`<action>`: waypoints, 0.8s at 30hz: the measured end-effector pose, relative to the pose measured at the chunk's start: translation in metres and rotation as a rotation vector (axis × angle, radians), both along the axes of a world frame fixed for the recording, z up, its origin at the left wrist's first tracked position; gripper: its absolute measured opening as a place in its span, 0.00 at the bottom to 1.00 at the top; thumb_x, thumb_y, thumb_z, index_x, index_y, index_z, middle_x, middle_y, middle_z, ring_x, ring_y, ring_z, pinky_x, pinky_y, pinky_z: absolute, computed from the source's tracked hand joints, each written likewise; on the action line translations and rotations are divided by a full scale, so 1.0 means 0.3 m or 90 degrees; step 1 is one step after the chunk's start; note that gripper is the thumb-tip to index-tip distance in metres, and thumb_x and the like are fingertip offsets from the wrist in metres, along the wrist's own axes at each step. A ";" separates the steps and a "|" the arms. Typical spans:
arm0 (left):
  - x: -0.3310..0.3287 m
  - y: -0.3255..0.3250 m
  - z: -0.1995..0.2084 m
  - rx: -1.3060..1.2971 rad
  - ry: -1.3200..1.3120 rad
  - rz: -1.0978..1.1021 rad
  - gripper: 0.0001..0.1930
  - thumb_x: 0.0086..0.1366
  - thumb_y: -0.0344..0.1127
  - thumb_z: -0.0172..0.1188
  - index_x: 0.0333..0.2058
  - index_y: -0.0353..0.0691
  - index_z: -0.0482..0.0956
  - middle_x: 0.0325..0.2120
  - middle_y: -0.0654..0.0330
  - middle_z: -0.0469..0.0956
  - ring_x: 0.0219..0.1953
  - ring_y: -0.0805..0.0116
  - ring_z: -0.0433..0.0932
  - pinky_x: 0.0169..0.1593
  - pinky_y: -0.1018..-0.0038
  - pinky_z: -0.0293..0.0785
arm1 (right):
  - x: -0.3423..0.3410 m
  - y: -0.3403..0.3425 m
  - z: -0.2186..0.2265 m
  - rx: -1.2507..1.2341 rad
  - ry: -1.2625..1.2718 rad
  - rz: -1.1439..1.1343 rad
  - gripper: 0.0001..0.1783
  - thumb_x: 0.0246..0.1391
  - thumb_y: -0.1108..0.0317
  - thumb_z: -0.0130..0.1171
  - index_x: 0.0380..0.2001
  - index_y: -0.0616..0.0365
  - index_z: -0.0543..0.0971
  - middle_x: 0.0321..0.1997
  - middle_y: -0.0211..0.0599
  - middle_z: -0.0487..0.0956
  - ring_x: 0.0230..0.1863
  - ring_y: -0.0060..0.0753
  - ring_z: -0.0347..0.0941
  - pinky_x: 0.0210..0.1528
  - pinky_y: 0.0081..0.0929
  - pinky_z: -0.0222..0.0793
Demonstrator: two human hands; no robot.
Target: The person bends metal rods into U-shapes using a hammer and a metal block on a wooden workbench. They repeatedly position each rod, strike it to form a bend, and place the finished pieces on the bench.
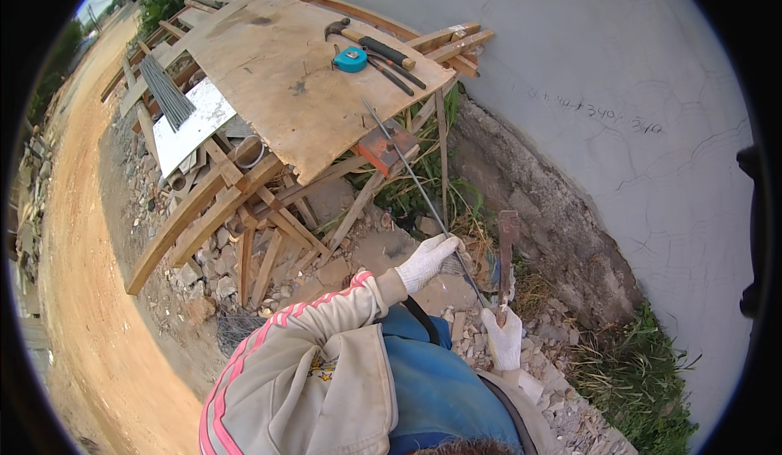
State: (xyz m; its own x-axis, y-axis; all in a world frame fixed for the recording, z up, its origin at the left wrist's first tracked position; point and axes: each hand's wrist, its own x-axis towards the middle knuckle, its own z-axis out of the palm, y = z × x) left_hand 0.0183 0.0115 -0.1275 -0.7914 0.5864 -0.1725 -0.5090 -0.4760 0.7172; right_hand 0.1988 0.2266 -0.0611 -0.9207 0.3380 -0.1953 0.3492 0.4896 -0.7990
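Observation:
My left hand (428, 261), in a white glove, grips a long thin steel rod (407, 166). The rod runs from the plywood tabletop (269, 72) down toward my body. Its lower end meets a rusty flat metal lever (507, 239), and my gloved right hand (503, 337) is closed around the lever's lower part. The lever stands nearly upright beside the grey wall's rough stone base (546, 211). The two hands are about a hand's width apart along the rod.
On the tabletop lie a hammer (366, 43), a teal tape measure (350, 58) and dark pincers (395, 72). A bundle of thin rods (167, 92) and a white sheet (195, 125) rest on wooden slats. Rubble (212, 276) covers the ground; a dirt road (77, 235) runs left.

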 end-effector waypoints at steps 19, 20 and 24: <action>0.021 -0.076 -0.007 -0.175 0.151 0.006 0.16 0.84 0.43 0.56 0.52 0.34 0.80 0.45 0.58 0.84 0.49 0.69 0.82 0.58 0.67 0.80 | 0.051 -0.138 -0.041 0.015 -0.009 -0.084 0.20 0.65 0.57 0.74 0.32 0.64 0.80 0.23 0.34 0.73 0.27 0.28 0.65 0.33 0.38 0.66; 0.012 -0.054 -0.007 -0.189 0.186 0.028 0.15 0.84 0.43 0.57 0.52 0.34 0.80 0.46 0.58 0.84 0.49 0.69 0.83 0.58 0.67 0.80 | 0.040 -0.085 -0.011 0.061 0.042 -0.027 0.19 0.65 0.58 0.73 0.32 0.64 0.80 0.23 0.34 0.74 0.27 0.27 0.65 0.32 0.37 0.66; -0.015 0.015 -0.005 -0.102 0.096 0.075 0.13 0.82 0.40 0.60 0.52 0.34 0.80 0.45 0.58 0.84 0.47 0.68 0.84 0.56 0.67 0.81 | -0.063 0.026 0.055 -0.094 -0.100 -0.025 0.16 0.66 0.61 0.72 0.31 0.61 0.81 0.22 0.31 0.78 0.23 0.23 0.70 0.27 0.30 0.67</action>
